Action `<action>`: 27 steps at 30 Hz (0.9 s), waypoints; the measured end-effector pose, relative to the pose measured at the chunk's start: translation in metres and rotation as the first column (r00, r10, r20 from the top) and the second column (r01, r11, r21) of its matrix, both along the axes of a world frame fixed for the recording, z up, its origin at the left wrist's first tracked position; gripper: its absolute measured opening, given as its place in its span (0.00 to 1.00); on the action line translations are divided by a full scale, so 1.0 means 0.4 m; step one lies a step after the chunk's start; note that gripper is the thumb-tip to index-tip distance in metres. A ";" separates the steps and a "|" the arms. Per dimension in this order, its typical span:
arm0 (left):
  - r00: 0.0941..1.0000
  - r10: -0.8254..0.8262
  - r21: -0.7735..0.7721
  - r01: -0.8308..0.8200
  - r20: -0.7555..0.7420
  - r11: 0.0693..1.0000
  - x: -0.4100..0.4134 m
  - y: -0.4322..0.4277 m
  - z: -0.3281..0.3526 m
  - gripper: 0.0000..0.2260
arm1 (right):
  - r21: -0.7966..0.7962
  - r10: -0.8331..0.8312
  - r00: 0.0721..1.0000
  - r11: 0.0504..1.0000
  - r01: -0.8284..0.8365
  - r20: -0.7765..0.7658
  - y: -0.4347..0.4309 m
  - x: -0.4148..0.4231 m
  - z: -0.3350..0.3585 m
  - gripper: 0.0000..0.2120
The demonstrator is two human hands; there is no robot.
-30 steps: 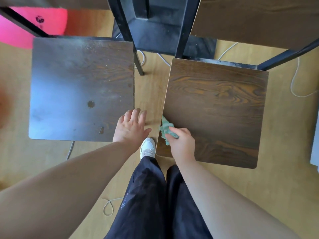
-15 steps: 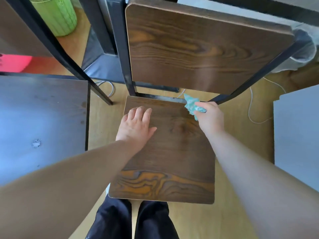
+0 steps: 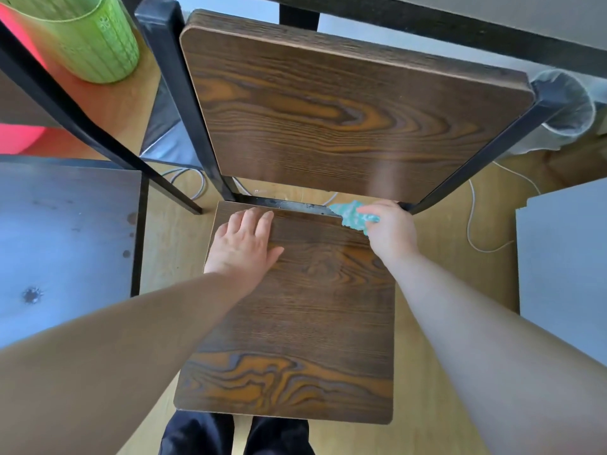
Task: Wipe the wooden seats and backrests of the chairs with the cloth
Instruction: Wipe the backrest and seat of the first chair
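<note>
A chair with a dark wooden seat (image 3: 295, 323) and a wooden backrest (image 3: 345, 119) on a black metal frame stands right in front of me. My right hand (image 3: 391, 231) grips a crumpled green cloth (image 3: 353, 215) at the seat's far right corner, by the rear frame bar. My left hand (image 3: 244, 244) rests flat, fingers straight, on the seat's far left part. A second chair's seat (image 3: 65, 244), dull and spotted, is at the left.
A green ribbed bin (image 3: 95, 37) stands far left on the wooden floor, near something pink (image 3: 16, 139). White cables (image 3: 473, 224) lie on the floor at right. A grey board (image 3: 565, 264) fills the right edge. A clear-bagged bin (image 3: 571, 110) sits behind the backrest.
My view has closed in on the right chair. My right hand carried the cloth from the seat's near left edge to its far right corner; my left hand moved onto this seat.
</note>
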State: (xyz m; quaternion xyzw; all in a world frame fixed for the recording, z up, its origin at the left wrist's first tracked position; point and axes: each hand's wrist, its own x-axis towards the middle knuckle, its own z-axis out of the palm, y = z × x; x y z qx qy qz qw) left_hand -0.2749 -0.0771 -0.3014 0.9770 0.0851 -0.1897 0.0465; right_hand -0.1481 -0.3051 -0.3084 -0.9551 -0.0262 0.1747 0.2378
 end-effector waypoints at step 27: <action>0.999 -0.024 -0.108 0.020 -0.034 0.994 -0.032 -0.019 -0.054 0.30 | -0.082 0.070 0.979 0.993 -0.086 -0.190 0.053 0.070 -0.080 0.11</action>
